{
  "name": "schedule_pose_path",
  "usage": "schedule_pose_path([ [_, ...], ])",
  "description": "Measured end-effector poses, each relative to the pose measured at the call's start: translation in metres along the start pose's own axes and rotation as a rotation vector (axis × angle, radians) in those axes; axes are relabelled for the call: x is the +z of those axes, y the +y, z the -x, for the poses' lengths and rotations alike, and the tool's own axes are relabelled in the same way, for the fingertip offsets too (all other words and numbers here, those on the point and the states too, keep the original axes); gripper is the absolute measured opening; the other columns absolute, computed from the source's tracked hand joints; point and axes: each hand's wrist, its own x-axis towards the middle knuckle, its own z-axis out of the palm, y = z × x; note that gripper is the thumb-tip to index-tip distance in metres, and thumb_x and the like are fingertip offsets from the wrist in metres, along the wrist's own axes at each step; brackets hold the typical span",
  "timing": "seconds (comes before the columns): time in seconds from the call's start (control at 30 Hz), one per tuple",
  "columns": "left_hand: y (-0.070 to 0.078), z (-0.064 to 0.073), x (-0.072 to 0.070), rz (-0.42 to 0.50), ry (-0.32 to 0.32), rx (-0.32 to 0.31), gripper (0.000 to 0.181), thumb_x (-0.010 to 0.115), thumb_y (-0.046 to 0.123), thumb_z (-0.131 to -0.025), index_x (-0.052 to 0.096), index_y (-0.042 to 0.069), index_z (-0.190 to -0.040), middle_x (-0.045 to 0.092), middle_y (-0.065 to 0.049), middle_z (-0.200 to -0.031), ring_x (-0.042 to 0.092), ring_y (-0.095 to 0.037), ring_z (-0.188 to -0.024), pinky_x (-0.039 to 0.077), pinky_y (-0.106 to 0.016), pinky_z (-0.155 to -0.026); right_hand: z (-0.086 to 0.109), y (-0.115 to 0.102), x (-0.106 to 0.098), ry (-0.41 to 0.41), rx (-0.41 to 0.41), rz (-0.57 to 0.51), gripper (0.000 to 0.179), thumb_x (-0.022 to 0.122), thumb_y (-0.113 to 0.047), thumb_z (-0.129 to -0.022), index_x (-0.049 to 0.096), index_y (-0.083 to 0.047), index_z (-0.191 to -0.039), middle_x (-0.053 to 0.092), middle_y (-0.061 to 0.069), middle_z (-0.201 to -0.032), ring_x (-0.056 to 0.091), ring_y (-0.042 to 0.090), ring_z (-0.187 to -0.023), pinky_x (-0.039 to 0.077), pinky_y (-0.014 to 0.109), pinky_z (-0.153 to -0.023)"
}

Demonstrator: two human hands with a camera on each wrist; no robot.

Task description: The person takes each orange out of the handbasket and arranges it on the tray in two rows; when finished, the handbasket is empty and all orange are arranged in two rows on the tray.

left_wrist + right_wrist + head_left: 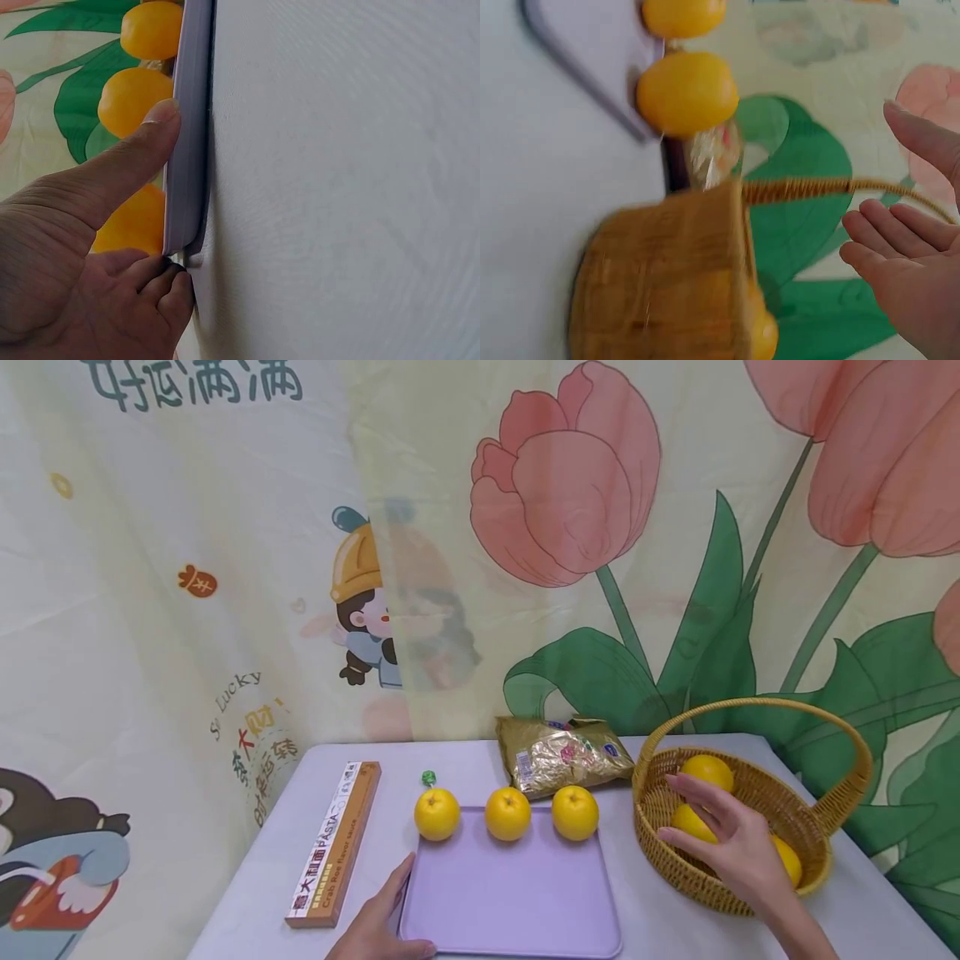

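A lilac tray (517,893) lies on the table, with three oranges (507,814) in a row along its far edge. My left hand (384,914) spreads around the tray's near left corner. In the left wrist view its thumb (146,142) rests against the tray's rim, and the other fingers lie by the corner. Over the wicker basket (675,868) at the right, my right hand (731,843) hovers with fingers extended and nothing held. Several oranges sit inside the basket, partly hidden by this hand. The right wrist view shows its palm (922,277) bare.
A long pasta box (335,843) lies left of the tray. Behind the oranges are a green-wrapped lollipop (428,778) and a gold foil packet (562,756). The basket's tall handle (757,702) arches above it. A printed curtain (420,527) hangs behind the table.
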Motion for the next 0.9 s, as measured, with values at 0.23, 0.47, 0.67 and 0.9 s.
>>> schedule_pose_path([
  [0.23,0.000,-0.001,-0.001,-0.002,0.011,-0.002,0.131,0.104,0.023,-0.070,0.022,0.005,-0.171,0.025,-0.034,-0.171,0.025,-0.063,-0.153,0.032,-0.075,-0.123,-0.006,0.038,-0.029,-0.001,0.139,0.130,0.078,0.086,-0.021,-0.095,0.047,0.006,-0.156,0.055,0.033,-0.153,0.056,-0.008,-0.125,0.040,-0.006,-0.096],
  [0.47,-0.003,-0.003,0.001,0.024,-0.020,-0.021,0.132,0.103,0.024,-0.072,0.019,0.004,-0.171,0.022,-0.035,-0.171,0.029,-0.065,-0.150,0.038,-0.074,-0.120,-0.017,0.060,-0.037,-0.092,0.281,0.178,0.092,0.086,-0.029,-0.095,0.035,0.008,-0.162,0.042,0.036,-0.162,0.035,0.057,-0.152,0.038,0.054,-0.127],
  [0.67,-0.004,-0.003,0.001,0.004,-0.018,-0.035,0.132,0.103,0.027,-0.071,0.020,0.006,-0.171,0.023,-0.035,-0.171,0.033,-0.065,-0.148,0.043,-0.073,-0.117,-0.026,0.067,-0.033,-0.141,0.317,0.178,0.095,0.090,-0.020,-0.090,0.035,0.011,-0.161,0.040,0.038,-0.162,0.037,0.058,-0.150,0.037,0.068,-0.122],
  [0.9,-0.003,-0.003,0.000,0.000,-0.012,-0.013,0.132,0.103,0.026,-0.072,0.019,0.005,-0.171,0.023,-0.035,-0.171,0.033,-0.064,-0.149,0.042,-0.073,-0.118,-0.034,0.066,-0.028,-0.203,0.289,0.288,0.097,0.096,-0.020,-0.083,0.042,0.014,-0.156,0.044,0.041,-0.156,0.045,0.060,-0.140,0.045,0.073,-0.113],
])
